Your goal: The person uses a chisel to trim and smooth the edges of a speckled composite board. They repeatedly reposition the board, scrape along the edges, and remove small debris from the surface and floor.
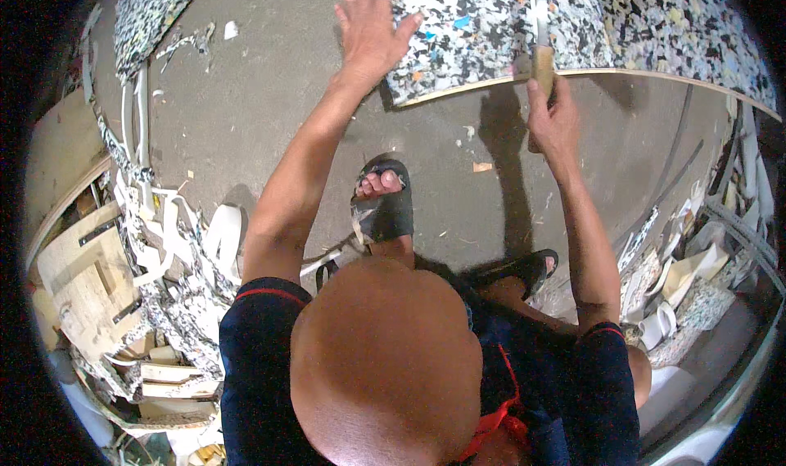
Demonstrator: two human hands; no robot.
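My left hand (372,34) lies with fingers spread at the left edge of a speckled black-and-white foam sheet (457,42), which has small coloured flecks and a thin pale strip along its near edge. My right hand (552,121) is closed round the wooden handle (542,63) of a knife, whose long, slightly blurred blade (537,12) points away from me over the foam. To the right, more speckled foam (671,32) extends toward the rim of the view.
My sandalled foot (381,208) and bent bare knee (385,351) are below. Piles of foam offcuts, pale strips and wood pieces (90,278) line the left; more scraps (688,278) lie on the right. Another speckled piece (155,16) is at the upper left, on the grey floor (270,122).
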